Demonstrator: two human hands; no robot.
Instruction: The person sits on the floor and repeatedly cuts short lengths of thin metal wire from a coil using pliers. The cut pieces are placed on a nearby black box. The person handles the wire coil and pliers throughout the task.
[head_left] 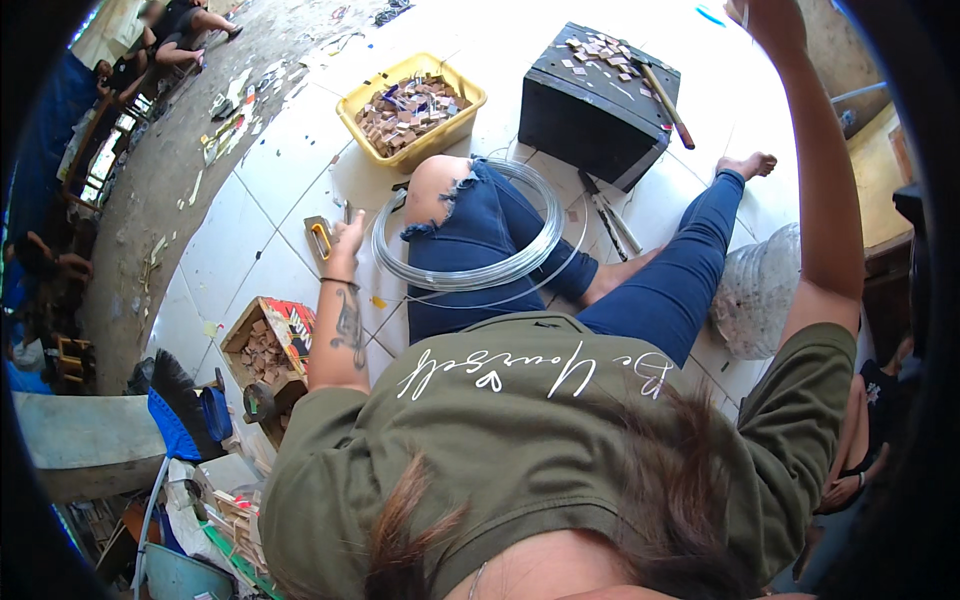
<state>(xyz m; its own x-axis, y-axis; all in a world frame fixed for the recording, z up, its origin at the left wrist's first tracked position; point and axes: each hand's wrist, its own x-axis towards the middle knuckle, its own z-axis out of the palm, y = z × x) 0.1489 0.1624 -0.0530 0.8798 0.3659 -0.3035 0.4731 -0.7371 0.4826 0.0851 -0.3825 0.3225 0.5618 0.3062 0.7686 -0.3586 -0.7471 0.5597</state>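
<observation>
A coil of silvery wire [470, 283] rests around my bent left knee and across my thigh, with a loose strand curving off to its right. Beside the coil is my left hand [346, 240], thumb extended and the other fingers apparently curled. Against that hand is a grey tool with a yellow-edged grip opening [319, 238]; how it is held is unclear. My right hand [778, 22] is raised far out at the upper right, partly cut off by the frame. Its fingers are pinched on a thin pale strand that looks like wire.
A yellow basin [472, 118] of small wooden pieces stands ahead. Right of it, a black box [590, 115] carries more pieces and a hammer [665, 105]. Long-handled cutters [610, 220] lie on the tiles. A wooden box [240, 335] and blue broom [185, 410] are left; people sit far left.
</observation>
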